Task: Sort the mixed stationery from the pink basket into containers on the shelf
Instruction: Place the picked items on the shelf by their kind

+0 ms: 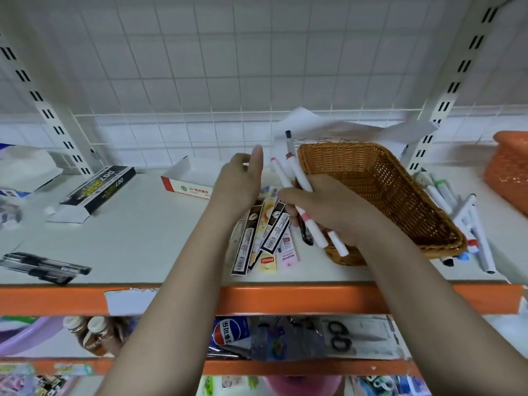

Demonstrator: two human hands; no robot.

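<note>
Right hand (328, 212) gripping a bundle of white pink-banded markers (300, 178) beside a brown wicker basket (400, 190), left hand (240, 184) loosely open above flat packaged pen refills (265, 232) on the white shelf (143, 238)

Single head-worn view looks forward and slightly down, close over the shelf (137, 238), edges apparently wide-angle warped.

left hand (238, 184): bare | right hand (328, 212): bare | forearms: no sleeves, watch or rings visible
</note>
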